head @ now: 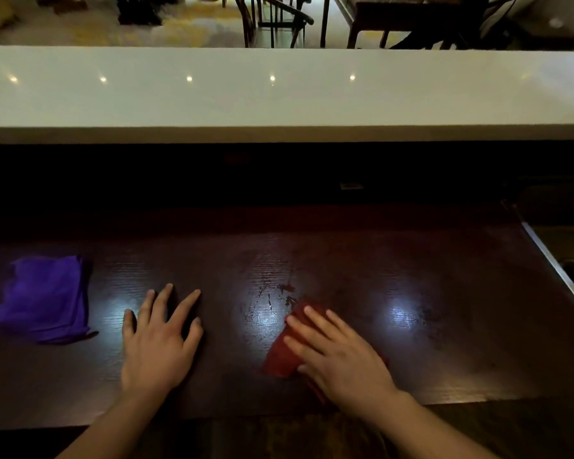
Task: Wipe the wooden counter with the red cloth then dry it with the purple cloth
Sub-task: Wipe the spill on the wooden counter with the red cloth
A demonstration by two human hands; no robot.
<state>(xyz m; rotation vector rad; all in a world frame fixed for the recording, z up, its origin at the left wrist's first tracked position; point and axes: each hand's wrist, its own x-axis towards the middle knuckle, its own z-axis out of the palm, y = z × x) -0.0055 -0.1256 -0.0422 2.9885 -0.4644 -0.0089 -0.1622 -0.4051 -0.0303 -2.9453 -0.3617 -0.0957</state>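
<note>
right hand [340, 352] flat on red cloth [284, 357]; left hand [156, 339] flat on counter [444, 326]; purple cloth [43, 298] far left.

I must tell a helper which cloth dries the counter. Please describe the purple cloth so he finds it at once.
Look at the dark wooden counter below the white ledge. At its far left lies the purple cloth, folded, untouched by either hand. The only other cloth is red, under the right hand.

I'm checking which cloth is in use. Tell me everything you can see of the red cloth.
The red cloth is a dull red, soft fabric, bunched into loose folds. It lies flat on the dark wooden counter, near its front edge and right of centre. The right hand presses down on it, fingers spread, covering much of it. Smears show on the wood just beyond it.
</note>
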